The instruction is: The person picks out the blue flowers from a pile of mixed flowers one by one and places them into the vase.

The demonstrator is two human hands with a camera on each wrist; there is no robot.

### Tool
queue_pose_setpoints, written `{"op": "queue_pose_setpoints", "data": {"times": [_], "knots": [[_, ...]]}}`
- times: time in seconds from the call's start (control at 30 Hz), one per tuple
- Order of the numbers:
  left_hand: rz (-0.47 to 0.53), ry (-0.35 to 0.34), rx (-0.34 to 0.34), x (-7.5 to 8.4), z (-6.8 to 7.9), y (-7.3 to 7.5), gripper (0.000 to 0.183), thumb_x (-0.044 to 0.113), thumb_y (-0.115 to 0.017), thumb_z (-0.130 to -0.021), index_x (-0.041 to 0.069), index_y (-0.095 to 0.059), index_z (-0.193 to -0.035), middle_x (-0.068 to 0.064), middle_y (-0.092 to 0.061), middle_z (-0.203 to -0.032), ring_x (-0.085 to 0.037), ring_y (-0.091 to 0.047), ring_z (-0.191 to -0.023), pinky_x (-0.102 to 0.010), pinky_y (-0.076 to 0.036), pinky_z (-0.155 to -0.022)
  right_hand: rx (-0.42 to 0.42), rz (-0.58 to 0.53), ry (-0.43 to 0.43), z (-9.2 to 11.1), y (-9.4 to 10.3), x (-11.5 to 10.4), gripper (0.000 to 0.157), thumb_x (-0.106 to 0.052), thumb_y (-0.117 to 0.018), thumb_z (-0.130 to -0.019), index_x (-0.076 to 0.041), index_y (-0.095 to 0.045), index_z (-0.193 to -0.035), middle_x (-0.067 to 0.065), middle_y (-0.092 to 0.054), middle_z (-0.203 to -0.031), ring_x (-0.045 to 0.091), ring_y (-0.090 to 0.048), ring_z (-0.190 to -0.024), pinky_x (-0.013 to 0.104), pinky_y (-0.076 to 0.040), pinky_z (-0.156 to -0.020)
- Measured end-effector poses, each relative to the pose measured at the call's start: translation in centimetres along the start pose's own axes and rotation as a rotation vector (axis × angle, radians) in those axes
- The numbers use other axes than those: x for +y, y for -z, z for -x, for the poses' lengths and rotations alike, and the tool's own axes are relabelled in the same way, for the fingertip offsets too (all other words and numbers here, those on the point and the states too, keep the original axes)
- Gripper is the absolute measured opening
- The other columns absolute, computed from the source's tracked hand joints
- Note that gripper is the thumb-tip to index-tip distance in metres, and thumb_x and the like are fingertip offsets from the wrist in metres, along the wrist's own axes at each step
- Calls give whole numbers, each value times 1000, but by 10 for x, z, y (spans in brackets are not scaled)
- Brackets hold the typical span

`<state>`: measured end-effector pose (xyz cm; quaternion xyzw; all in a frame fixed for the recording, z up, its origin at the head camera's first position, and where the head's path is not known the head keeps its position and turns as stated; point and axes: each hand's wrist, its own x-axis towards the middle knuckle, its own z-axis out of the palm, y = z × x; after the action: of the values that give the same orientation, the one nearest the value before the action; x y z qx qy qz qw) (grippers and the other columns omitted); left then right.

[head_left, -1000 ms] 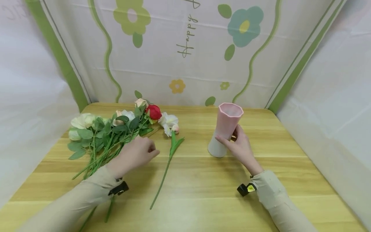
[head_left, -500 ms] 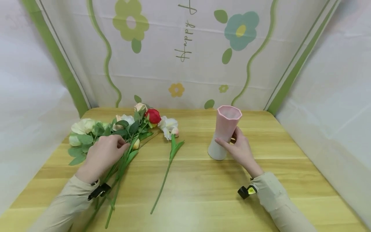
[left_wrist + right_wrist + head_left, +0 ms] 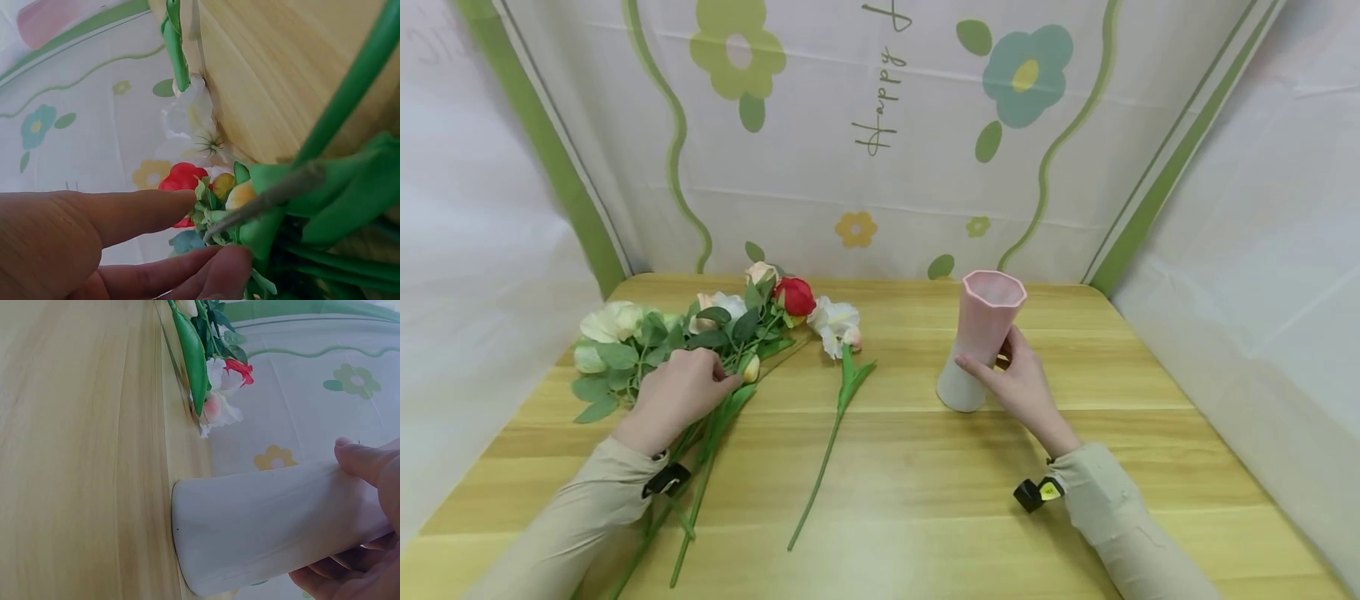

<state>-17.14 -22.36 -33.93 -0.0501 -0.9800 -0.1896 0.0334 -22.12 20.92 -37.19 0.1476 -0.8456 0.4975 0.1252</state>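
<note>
My right hand point(image 3: 1026, 387) grips the waist of a vase point(image 3: 992, 321), pink above and white below, upright on the table. In the right wrist view its white lower part point(image 3: 262, 525) fills the middle, with thumb and fingers on opposite sides. My left hand point(image 3: 681, 387) reaches into a pile of artificial flowers at the left. Up close, its thumb and fingertips stand apart around a thin brownish-green stem point(image 3: 269, 200). Just beyond its fingertips lies a yellow tulip bud point(image 3: 751, 368); a red flower point(image 3: 795, 297) shows behind.
A single pink tulip point(image 3: 842, 400) lies between the hands, its bud over a white flower point(image 3: 831, 321). Cream flowers point(image 3: 613, 321) and leaves spread at the far left. Stems point(image 3: 692, 525) run toward the front of the wooden table point(image 3: 910, 492). A printed curtain point(image 3: 925, 192) stands behind.
My left hand has moved left from beside the single tulip into the flower pile, then shifted slightly. The right hand keeps its hold on the vase.
</note>
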Motion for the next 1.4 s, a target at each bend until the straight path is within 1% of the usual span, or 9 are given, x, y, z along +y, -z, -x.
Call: {"op": "queue_pose_setpoints", "data": {"times": [0.07,0.2,0.37,0.5,0.67,0.93,1.07,1.17,1.4], "knots": [[-2,13,-12,1,-2,-3,54,32,-66,-95,19,-33,-53,8,-19,-51,-9,-22,-44,-25,-19,-41,-3,-7,2,0,0,0,70,-33,-79,-85,-4,-43,-138,14,-57,-125,27,-57,-112,49,-48,-91],[-6,20,-9,0,-7,-9,54,30,-67,-94,19,-35,-52,8,-19,-51,-9,-23,-42,-25,-20,-39,-6,-12,8,1,1,1,69,-32,-79,-85,-5,-44,-138,14,-58,-125,27,-58,-111,49,-48,-91],[-16,31,6,-1,-9,-11,53,26,-67,-94,19,-35,-51,7,-21,-50,-10,-24,-42,-26,-21,-39,-10,-7,10,1,2,2,69,-33,-79,-86,-6,-44,-138,13,-57,-125,26,-58,-112,49,-48,-91],[-27,33,0,-5,-10,-12,54,25,-67,-94,19,-33,-51,7,-19,-51,-9,-22,-43,-25,-20,-40,-7,-3,8,1,1,1,69,-33,-79,-86,-6,-44,-138,13,-57,-126,26,-58,-112,49,-48,-91],[-27,40,-23,-8,-10,-11,54,20,-66,-94,20,-32,-52,7,-18,-52,-9,-22,-43,-25,-21,-40,-13,-6,14,1,0,0,69,-33,-79,-86,-5,-43,-138,14,-57,-126,27,-58,-112,48,-48,-91],[-28,36,-26,-6,-11,-9,52,18,-65,-93,20,-32,-53,7,-18,-53,-10,-23,-43,-25,-22,-40,-9,-13,19,0,-1,0,70,-34,-79,-85,-6,-43,-138,13,-57,-126,27,-58,-111,45,-49,-90],[-20,21,-30,-5,-11,-8,52,17,-64,-94,20,-32,-54,7,-18,-53,-10,-23,-43,-25,-22,-41,-10,-7,15,1,1,-1,70,-33,-80,-85,-6,-43,-138,12,-57,-126,26,-58,-111,45,-49,-90],[-16,11,-37,-5,-11,-8,51,17,-64,-94,20,-32,-54,7,-19,-53,-9,-23,-43,-25,-22,-41,-14,-10,8,2,3,-2,70,-32,-80,-85,-6,-43,-138,12,-57,-125,26,-58,-111,45,-49,-91],[-9,13,-58,-6,-12,-7,51,17,-63,-95,20,-33,-53,7,-19,-51,-9,-23,-42,-24,-21,-40,-36,-23,2,2,3,0,70,-33,-79,-85,-6,-43,-138,12,-57,-126,27,-57,-113,47,-47,-93]]}}
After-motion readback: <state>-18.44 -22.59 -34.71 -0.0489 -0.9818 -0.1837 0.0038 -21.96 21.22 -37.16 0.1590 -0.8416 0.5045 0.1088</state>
